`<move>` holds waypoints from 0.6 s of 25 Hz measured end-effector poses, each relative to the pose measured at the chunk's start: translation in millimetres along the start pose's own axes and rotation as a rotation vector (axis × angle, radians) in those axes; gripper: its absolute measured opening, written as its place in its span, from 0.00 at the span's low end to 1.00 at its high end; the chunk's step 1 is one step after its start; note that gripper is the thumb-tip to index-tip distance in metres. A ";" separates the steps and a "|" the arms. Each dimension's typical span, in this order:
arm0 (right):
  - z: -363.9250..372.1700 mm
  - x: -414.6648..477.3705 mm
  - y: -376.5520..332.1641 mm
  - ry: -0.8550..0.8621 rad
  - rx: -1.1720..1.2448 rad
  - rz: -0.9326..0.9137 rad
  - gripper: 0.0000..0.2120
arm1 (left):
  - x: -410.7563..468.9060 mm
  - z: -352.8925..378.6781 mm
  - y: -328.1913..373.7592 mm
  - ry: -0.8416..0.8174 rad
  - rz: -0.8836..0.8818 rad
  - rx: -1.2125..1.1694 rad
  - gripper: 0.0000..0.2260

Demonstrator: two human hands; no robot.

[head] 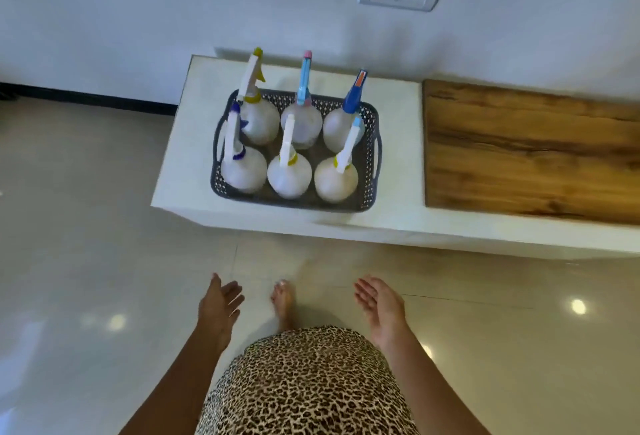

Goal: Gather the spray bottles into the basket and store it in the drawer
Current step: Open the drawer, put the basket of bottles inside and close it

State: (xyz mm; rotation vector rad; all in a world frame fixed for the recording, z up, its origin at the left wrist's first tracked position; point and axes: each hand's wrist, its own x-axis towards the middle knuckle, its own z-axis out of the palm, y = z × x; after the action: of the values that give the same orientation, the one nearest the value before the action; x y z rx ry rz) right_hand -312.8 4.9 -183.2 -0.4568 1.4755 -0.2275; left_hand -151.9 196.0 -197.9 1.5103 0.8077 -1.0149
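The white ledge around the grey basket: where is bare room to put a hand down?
The white ledge is bare between the grey perforated plastic basket and the brown wooden panel, and in a narrower strip along the front edge. The basket is crowded: six white spray bottles fill it. Both hands, left and right, are empty.

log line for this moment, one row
six spray bottles in basket | basket on white ledge | left hand open, empty | right hand open, empty
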 end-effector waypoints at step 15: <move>65.7 251.5 125.6 -0.219 0.433 0.216 0.37 | 245.0 55.1 -83.4 -0.209 -0.033 -0.429 0.37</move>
State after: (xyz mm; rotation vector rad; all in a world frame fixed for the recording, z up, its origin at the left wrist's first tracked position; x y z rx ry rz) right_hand -240.3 22.0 -462.1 0.0278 1.2061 -0.3054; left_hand -137.9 148.6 -457.8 1.0120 0.8393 -0.9343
